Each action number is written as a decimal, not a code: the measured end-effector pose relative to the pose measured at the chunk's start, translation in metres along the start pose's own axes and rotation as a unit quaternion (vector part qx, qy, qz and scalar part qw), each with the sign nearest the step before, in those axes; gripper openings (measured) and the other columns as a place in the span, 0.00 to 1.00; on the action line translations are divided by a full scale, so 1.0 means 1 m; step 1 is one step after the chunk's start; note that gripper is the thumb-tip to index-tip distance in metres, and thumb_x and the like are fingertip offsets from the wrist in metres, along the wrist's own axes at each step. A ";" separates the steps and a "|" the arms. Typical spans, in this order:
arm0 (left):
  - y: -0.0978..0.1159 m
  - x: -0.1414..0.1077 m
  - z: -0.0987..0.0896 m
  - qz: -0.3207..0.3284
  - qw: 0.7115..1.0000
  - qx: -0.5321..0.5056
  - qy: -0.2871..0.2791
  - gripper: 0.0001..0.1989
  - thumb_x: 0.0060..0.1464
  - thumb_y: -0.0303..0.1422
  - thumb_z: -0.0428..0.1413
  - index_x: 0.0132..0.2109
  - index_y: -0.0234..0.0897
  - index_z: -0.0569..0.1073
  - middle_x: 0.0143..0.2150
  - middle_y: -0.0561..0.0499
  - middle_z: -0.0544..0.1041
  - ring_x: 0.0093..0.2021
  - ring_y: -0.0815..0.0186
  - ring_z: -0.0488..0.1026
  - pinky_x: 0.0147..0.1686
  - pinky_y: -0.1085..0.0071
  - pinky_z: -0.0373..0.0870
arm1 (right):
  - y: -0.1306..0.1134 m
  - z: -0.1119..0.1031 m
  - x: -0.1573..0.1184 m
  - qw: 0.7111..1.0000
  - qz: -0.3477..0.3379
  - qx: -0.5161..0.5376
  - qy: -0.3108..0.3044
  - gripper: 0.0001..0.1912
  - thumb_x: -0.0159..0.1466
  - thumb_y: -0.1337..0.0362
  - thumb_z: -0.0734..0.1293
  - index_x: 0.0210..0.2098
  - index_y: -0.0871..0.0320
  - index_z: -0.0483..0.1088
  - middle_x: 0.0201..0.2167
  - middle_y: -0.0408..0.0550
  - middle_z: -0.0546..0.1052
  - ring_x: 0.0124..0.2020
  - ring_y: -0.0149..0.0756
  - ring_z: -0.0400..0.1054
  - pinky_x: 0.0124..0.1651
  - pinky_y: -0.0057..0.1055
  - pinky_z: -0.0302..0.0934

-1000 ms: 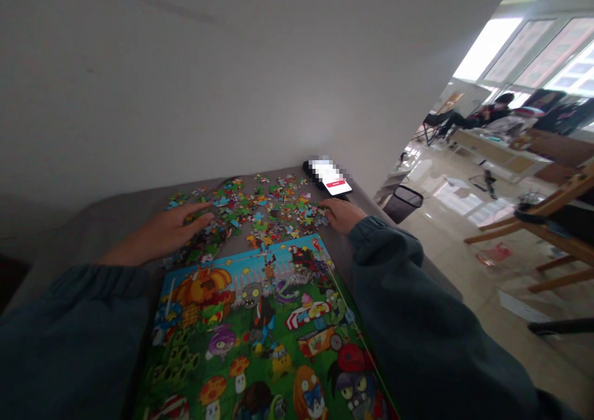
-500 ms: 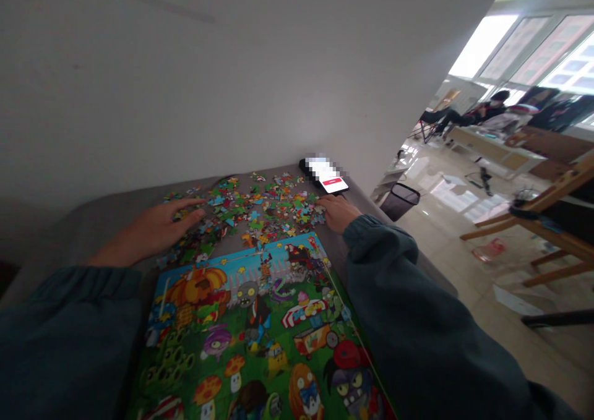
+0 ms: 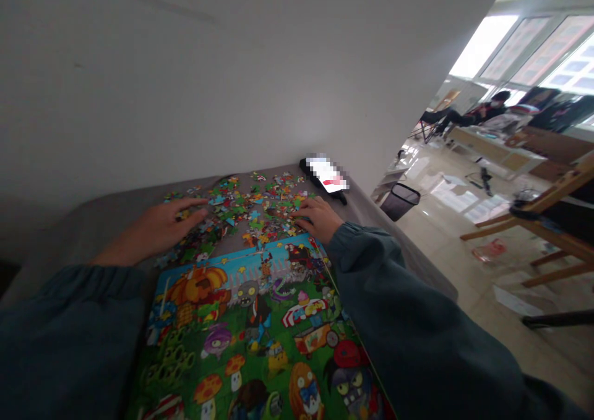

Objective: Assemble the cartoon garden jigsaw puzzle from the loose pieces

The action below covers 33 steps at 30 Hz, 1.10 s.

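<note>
A colourful cartoon puzzle board (image 3: 260,321) lies on the grey-covered table in front of me. Beyond its far edge, loose puzzle pieces (image 3: 255,213) are spread in a wide heap. My left hand (image 3: 160,227) rests at the left side of the heap, thumb and fingers apart, with pieces beneath and beside it. On the heap's right side, near the board's far right corner, my right hand (image 3: 320,217) touches pieces with its fingers bent and apart. Nothing is seen gripped in either hand.
A lit phone (image 3: 329,175) lies on a black object near the white wall (image 3: 232,86). To the right are a mesh bin (image 3: 400,201) on the floor, a wooden chair (image 3: 533,222) and, farther off, a seated person (image 3: 494,107) by the windows.
My right hand has moved left and slightly nearer, from beside the phone onto the right part of the heap. My left hand has barely moved.
</note>
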<state>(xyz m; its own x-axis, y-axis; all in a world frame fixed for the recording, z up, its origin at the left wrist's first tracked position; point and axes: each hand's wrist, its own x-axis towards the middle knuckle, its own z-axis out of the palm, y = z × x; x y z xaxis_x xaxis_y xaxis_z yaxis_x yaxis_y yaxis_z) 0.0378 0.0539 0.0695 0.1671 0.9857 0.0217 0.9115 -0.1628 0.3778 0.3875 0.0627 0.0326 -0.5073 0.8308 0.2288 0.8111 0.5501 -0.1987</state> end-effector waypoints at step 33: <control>0.014 -0.005 0.000 0.021 0.999 0.001 -0.033 0.28 0.62 0.47 0.45 0.63 0.36 0.67 0.63 0.42 0.69 0.57 0.54 0.69 0.52 0.62 0.65 | -0.017 0.001 -0.003 1.000 -0.005 0.014 -0.028 0.21 0.65 0.51 0.67 0.51 0.56 0.75 0.48 0.54 0.73 0.50 0.46 0.60 0.52 0.43 0.55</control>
<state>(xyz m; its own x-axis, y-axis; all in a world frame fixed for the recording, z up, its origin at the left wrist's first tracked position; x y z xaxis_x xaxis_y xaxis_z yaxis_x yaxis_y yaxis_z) 0.0492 0.0463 0.0749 0.2290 0.9732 -0.0230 0.9041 -0.2039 0.3757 0.3750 0.0512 0.0340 -0.5311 0.8285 0.1774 0.7983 0.5595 -0.2230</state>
